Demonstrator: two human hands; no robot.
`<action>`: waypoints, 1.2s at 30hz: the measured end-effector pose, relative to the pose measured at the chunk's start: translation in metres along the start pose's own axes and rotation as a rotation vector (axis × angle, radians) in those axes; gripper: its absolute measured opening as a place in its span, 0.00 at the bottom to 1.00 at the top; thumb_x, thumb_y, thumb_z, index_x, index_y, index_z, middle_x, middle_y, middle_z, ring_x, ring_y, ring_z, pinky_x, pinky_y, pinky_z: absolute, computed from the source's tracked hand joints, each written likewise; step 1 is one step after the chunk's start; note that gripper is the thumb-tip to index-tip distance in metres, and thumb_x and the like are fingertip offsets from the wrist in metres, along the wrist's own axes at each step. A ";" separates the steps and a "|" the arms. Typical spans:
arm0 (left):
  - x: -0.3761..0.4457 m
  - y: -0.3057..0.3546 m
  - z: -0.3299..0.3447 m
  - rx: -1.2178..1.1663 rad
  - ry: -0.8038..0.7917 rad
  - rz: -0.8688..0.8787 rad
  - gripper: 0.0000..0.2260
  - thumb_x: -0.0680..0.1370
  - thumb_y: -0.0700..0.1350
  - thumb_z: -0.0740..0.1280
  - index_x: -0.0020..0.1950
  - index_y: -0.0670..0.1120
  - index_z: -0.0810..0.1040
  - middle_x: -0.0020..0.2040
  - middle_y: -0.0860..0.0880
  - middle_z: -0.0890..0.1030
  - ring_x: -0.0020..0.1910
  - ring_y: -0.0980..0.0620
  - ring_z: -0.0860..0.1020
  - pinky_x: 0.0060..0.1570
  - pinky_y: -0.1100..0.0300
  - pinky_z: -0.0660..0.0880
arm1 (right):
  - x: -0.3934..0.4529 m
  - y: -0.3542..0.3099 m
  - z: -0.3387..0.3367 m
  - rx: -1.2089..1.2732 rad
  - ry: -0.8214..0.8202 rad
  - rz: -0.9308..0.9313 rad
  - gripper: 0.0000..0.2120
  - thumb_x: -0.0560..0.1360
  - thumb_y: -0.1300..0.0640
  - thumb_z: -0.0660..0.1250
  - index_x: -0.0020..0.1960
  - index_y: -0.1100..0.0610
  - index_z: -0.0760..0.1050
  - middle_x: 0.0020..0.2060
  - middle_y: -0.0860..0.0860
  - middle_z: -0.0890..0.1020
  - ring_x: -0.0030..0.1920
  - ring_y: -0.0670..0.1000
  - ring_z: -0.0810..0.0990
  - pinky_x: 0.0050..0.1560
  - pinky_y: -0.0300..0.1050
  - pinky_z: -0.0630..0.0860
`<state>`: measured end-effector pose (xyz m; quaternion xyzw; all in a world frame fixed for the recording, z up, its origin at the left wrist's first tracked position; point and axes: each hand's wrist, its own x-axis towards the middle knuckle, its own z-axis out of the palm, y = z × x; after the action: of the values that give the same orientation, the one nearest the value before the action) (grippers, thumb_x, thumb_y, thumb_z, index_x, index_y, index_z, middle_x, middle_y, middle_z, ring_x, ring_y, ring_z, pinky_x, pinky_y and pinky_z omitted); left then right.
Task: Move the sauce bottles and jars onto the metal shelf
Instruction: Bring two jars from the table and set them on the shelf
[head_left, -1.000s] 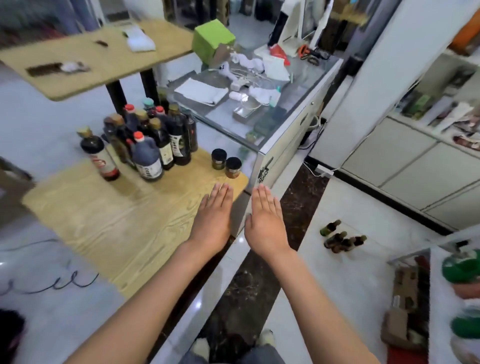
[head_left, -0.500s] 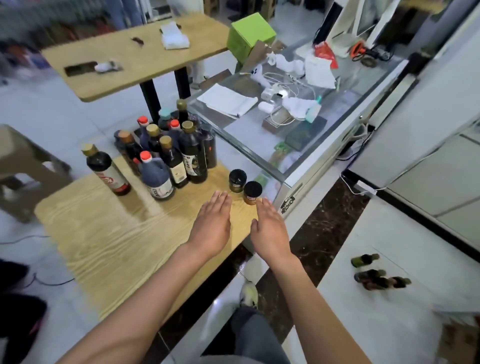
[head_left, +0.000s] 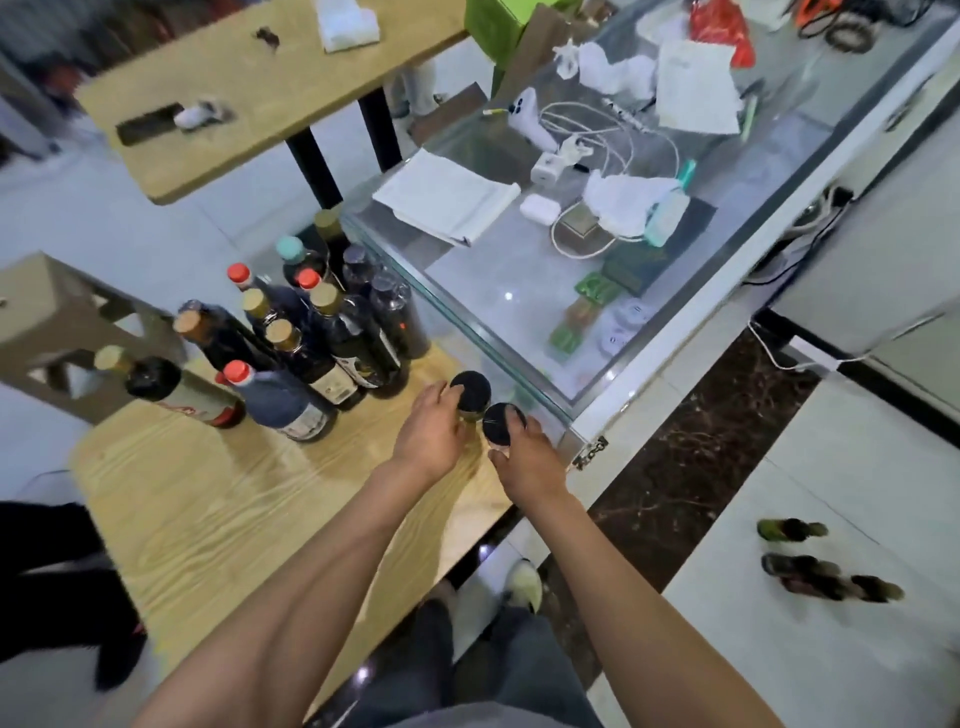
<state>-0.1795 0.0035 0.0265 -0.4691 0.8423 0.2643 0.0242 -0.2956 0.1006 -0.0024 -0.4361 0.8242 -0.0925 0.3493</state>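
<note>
Nearest us, on the low wooden table, our two bare forearms reach forward to the far right corner. Our left hand curls around the left black-lidded jar, fingers wrapped on its side, though we cannot tell how firmly it grips. Our right hand closes around the right black-lidded jar, thumb on one side and fingertips on the other. Both jars stand upright on the table, just beside each other and close to the edge of the glass-topped counter.

Further left on the same table stands a tight cluster of dark sauce bottles with red, gold and teal caps, one red-capped bottle at the front and a gold-capped one off to the left, apart from the rest.

Beyond, the counter carries papers, white cables and a charger. A second wooden table sits farthest back. On the white floor to our right lie a few small dark bottles, blurred
</note>
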 end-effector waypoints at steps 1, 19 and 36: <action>0.008 0.000 0.003 -0.003 -0.002 -0.007 0.27 0.77 0.40 0.64 0.76 0.44 0.62 0.76 0.39 0.60 0.76 0.41 0.57 0.74 0.53 0.56 | 0.004 -0.001 0.003 -0.040 0.002 0.018 0.32 0.80 0.48 0.63 0.79 0.51 0.53 0.78 0.58 0.56 0.72 0.61 0.67 0.67 0.54 0.71; 0.073 -0.020 0.033 -0.002 -0.116 0.084 0.21 0.71 0.39 0.71 0.62 0.40 0.71 0.70 0.40 0.68 0.69 0.41 0.68 0.67 0.53 0.67 | 0.025 -0.016 0.012 -0.133 0.080 0.089 0.16 0.80 0.52 0.62 0.65 0.57 0.70 0.63 0.59 0.70 0.59 0.60 0.76 0.53 0.52 0.75; 0.003 -0.027 0.005 -0.082 0.030 0.072 0.18 0.70 0.39 0.74 0.57 0.43 0.74 0.59 0.46 0.75 0.56 0.46 0.73 0.54 0.58 0.68 | -0.024 0.021 0.008 0.059 0.151 -0.070 0.21 0.76 0.45 0.68 0.63 0.56 0.76 0.58 0.54 0.77 0.54 0.57 0.80 0.52 0.50 0.78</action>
<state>-0.1602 -0.0076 0.0098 -0.4431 0.8473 0.2924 -0.0173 -0.2949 0.1328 -0.0061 -0.4461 0.8293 -0.1613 0.2953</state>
